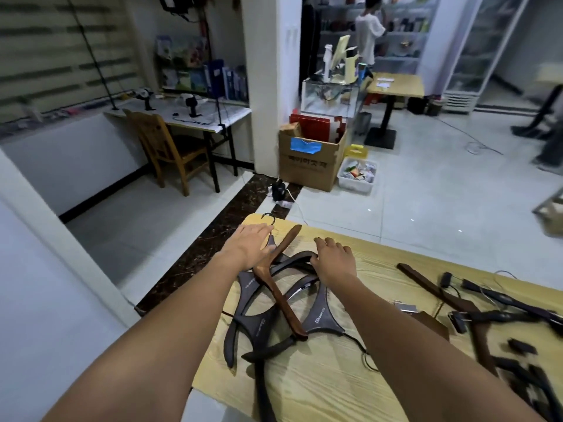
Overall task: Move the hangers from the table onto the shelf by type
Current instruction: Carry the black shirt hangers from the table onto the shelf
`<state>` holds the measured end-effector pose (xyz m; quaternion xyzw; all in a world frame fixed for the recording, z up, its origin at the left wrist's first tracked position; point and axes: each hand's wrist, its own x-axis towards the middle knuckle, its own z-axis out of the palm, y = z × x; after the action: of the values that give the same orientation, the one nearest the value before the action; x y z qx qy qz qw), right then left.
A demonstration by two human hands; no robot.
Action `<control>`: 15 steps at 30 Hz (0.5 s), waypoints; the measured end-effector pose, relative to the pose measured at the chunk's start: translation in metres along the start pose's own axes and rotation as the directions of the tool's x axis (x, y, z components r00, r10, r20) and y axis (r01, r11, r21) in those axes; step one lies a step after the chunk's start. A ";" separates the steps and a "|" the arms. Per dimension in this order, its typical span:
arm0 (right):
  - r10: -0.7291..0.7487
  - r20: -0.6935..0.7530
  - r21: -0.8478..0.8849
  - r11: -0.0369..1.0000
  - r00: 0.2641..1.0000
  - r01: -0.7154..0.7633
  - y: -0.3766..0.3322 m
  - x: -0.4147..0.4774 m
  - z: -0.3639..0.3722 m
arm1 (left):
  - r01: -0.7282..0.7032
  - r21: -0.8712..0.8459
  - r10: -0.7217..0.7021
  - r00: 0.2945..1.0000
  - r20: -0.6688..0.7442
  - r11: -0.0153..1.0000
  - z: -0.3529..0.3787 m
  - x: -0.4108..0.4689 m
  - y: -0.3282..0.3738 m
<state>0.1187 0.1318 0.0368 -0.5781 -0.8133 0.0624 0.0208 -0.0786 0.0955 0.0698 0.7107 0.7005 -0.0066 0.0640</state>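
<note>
Reddish-brown wood sets one hanger apart. The brown hanger (pixel 280 296) lies slantwise on top of a tangle of dark hangers (pixel 259 325) at the near-left of the pale table (pixel 320 388). Being the odd type and uppermost, it is probably the first to lift off.

The left hand (pixel 248 243) lies flat with straight fingers over the far-left end of the pile, just short of a hook (pixel 269 217) at the table's far corner, and holds nothing. This looks like steadying or feeling for a neck. The right hand (pixel 333 258) has its knuckles up and fingers bent down at the tip of a dark hanger's arm. Whether it grips that arm or only rests there cannot be told.

The arms and hooks in the pile cross each other, so pulling one would likely drag its neighbours. A second heap, of clip hangers (pixel 475 312), lies at the right, well apart.

Which shelf is meant is not clear. Shelving shows only far off, beyond a box (pixel 307 166) on the floor, where a person stands.
</note>
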 end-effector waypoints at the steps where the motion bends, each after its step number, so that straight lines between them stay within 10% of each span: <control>1: 0.028 -0.009 -0.003 1.000 1.000 -0.028 0.001 0.001 0.000 | -0.044 0.007 0.044 0.999 0.002 0.999 0.003 0.005 0.000; 15: 0.295 -0.010 -0.040 0.954 0.955 -0.296 0.048 -0.011 0.030 | -0.410 0.007 0.404 0.901 0.160 0.912 0.059 0.084 0.059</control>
<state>0.1641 0.1344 0.0015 -0.6936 -0.7189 0.0472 0.0009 -0.0140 0.1728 0.0079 0.8398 0.5292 -0.0625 0.1038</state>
